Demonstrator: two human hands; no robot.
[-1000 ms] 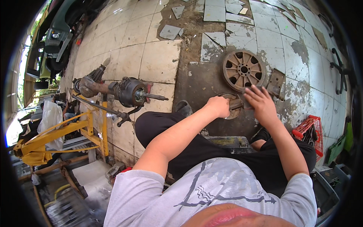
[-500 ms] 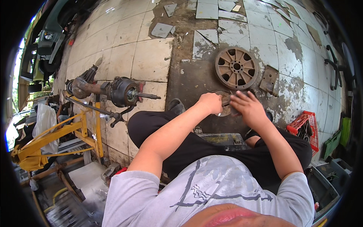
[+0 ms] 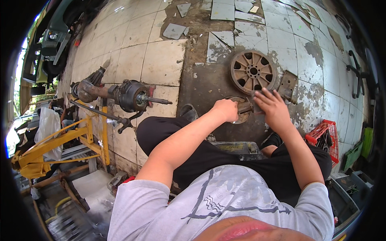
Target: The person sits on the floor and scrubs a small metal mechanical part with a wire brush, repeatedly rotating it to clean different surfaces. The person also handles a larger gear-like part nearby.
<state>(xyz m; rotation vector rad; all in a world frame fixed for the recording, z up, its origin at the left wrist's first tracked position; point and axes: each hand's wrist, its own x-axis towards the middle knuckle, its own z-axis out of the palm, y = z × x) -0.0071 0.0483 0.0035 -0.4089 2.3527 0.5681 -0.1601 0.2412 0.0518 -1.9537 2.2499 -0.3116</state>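
The metal part (image 3: pixel 245 107) was between the left hand (image 3: pixel 226 110) — closed round its left end — and the right hand (image 3: pixel 273 107), whose fingers were stretched out just beside it. Beneath it showed a disc (image 3: pixel 243 117), near the toothed wheel (image 3: pixel 246 72).

arms (image 3: pixel 189 138) reach forward, left hand (image 3: pixel 226 110) curled tight, right hand (image 3: pixel 274 109) flattened with fingers (image 3: pixel 261 100) extended.

The toothed wheel (image 3: pixel 246 70) is rough, matt metal; the held piece (image 3: pixel 244 107), apparently metal; the basket (image 3: pixel 333 138), plastic.
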